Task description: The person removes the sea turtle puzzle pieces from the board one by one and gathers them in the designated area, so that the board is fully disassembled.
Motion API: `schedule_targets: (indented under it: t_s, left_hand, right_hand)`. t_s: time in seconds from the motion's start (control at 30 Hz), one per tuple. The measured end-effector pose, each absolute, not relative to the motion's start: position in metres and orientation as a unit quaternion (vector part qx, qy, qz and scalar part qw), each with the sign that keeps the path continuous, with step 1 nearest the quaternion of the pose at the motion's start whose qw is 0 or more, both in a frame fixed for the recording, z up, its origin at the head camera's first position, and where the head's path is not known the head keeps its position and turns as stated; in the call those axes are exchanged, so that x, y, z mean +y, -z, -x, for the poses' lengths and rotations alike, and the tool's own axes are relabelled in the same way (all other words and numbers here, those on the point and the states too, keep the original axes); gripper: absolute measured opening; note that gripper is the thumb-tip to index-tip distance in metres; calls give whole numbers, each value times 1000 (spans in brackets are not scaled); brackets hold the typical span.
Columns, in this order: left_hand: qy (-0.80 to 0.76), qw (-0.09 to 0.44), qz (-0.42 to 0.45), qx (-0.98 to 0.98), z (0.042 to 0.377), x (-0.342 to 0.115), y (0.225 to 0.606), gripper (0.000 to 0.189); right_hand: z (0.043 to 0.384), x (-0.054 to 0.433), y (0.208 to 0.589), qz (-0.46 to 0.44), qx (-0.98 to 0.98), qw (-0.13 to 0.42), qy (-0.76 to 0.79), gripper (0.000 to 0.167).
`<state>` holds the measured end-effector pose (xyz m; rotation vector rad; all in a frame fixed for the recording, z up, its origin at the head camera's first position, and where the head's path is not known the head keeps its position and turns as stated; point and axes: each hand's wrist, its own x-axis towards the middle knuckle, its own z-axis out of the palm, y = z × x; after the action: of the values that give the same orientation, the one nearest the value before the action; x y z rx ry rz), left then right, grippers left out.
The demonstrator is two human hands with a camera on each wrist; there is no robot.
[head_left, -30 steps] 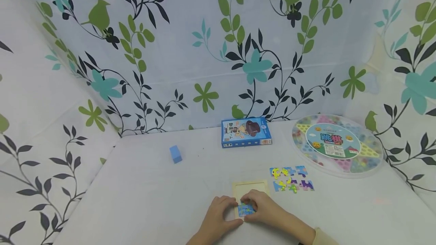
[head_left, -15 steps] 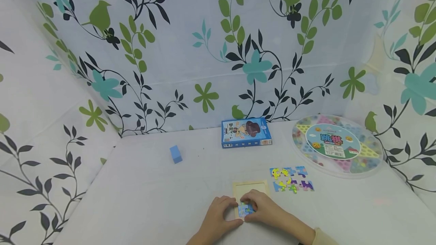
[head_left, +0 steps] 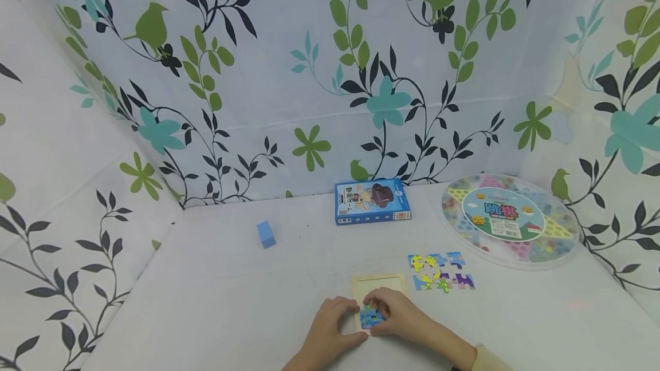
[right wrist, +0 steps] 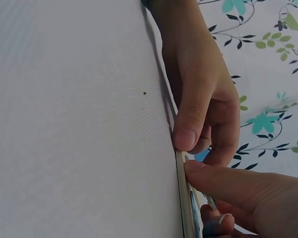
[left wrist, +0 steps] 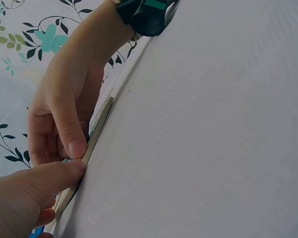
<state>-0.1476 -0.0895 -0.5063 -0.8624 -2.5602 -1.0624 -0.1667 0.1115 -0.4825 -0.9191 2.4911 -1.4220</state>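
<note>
A small wooden puzzle frame (head_left: 378,276) lies near the front of the white table, with blue jigsaw pieces (head_left: 368,319) in its lower left part. My left hand (head_left: 330,325) grips the frame at its lower left, fingertips on the left side and thumb at the bottom edge. From the right, my right hand (head_left: 402,315) bends over the frame, its thumb and fingers pinching a puzzle piece (right wrist: 210,202); the fingers partly hide that piece. In the left wrist view, both thumbs meet along the edge of the wooden frame (left wrist: 102,119).
Several loose puzzle pieces (head_left: 464,280) lie to the right of the frame. Farther back are a blue game box (head_left: 372,201) and a round, clear Chinese checkers set (head_left: 507,219). A small blue block (head_left: 266,234) sits at the left. Patterned cloth (head_left: 309,73) hangs behind the table.
Both hands stay almost in place at the frame. The pieces in the frame look paler half a second ago and darker blue now; the right fingertips shift slightly.
</note>
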Motion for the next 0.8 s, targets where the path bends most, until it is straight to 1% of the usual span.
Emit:
schedule_targets:
  t_s: [0.27, 0.57, 0.7, 0.8]
  left_hand:
    - [369, 113, 295, -874, 148, -91, 508, 41]
    - [357, 120, 302, -876, 147, -91, 506, 41]
    - [351, 122, 304, -877, 147, -90, 506, 41]
    - [352, 125, 305, -876, 148, -90, 506, 40]
  right_hand:
    - [167, 113, 481, 295, 830, 68, 469, 40]
    - [168, 117, 482, 287, 830, 75, 473, 41]
    - [167, 121, 481, 302, 819, 59, 483, 40]
    - [167, 126, 479, 320, 805, 35, 499, 35]
